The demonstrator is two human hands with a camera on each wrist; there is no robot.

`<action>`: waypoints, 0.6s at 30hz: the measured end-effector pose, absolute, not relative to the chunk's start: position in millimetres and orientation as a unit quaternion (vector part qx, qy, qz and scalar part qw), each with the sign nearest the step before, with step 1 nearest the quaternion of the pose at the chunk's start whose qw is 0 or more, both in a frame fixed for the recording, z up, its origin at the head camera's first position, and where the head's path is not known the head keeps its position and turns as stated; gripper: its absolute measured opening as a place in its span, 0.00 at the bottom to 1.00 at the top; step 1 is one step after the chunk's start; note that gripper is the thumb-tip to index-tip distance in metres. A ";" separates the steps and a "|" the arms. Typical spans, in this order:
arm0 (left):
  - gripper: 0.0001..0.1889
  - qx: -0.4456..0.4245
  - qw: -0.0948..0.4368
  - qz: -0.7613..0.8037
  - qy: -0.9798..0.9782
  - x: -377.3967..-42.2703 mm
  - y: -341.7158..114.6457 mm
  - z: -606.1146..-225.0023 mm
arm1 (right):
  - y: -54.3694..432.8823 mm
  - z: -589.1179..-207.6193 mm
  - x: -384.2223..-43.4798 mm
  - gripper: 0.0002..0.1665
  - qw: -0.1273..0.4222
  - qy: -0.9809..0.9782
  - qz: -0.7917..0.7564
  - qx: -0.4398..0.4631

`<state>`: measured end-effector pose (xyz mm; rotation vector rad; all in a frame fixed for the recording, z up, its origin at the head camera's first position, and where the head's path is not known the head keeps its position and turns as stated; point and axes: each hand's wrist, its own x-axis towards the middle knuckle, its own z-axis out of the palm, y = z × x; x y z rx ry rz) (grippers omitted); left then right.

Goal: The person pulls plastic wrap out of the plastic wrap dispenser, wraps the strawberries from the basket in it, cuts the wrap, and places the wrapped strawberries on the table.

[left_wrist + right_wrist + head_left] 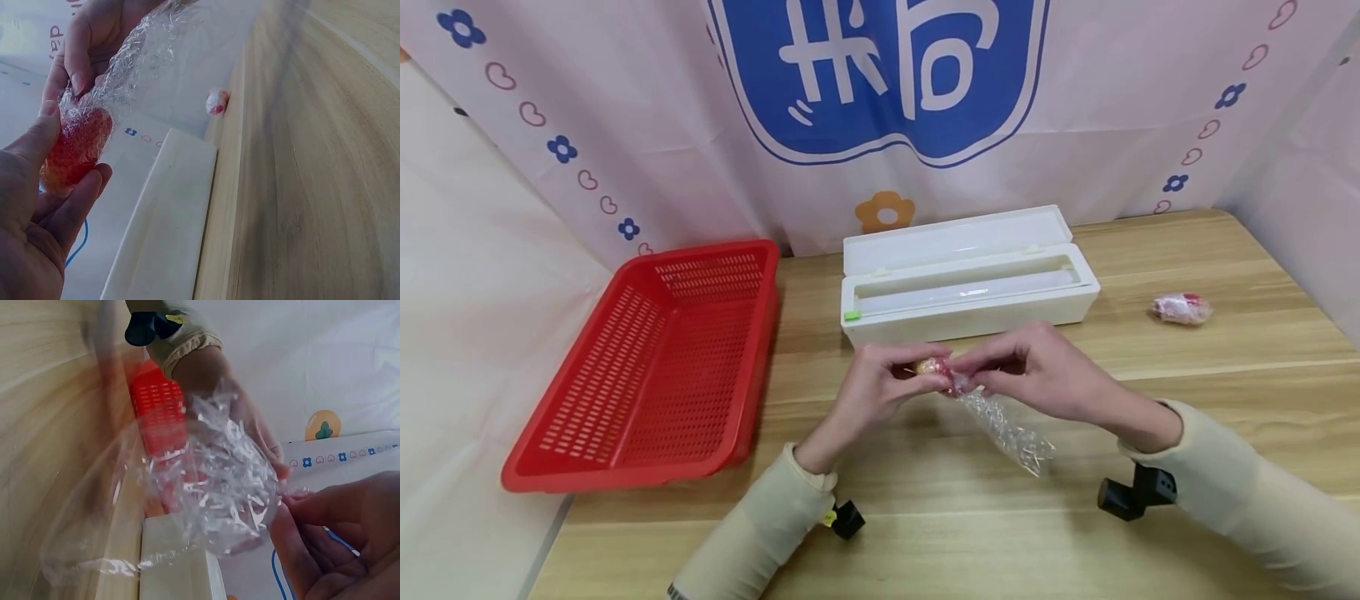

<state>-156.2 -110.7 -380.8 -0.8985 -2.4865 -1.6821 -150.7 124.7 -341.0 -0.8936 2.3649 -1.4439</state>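
Note:
Above the table, in front of the white box, my left hand (876, 379) holds a small red-and-yellow round thing (78, 147) wrapped in clear cling film; it looks like a fruit, though its exact kind cannot be told. Thumb and fingers lie on opposite sides of it in the left wrist view. My right hand (1045, 371) pinches the gathered cling film (1007, 429) close against the thing. From that pinch a loose, crinkled tail of film hangs down toward the right. In the right wrist view the film (225, 481) hides much of the left hand.
Behind the hands stands a white cling film dispenser (970, 312), lid raised, a roll inside. A red perforated basket (748, 400) is at the left. At the right lies another film-wrapped reddish thing (1182, 308). A printed cloth (812, 204) hangs behind the wooden table (940, 533).

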 end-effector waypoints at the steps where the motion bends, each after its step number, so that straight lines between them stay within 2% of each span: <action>1: 0.19 -0.289 0.005 -0.536 -0.793 -156.3 -110.9 -381.1 | 125.1 -341.2 -151.5 0.15 0.113 0.802 -0.495 -0.315; 13: 0.18 -0.311 0.016 -0.526 -0.791 -155.9 -108.2 -381.9 | 119.8 -342.9 -149.9 0.10 0.040 0.808 -0.469 -0.354; 18: 0.19 -0.316 -0.003 -0.536 -0.783 -154.8 -106.5 -381.2 | 116.2 -346.0 -149.2 0.07 0.019 0.810 -0.469 -0.352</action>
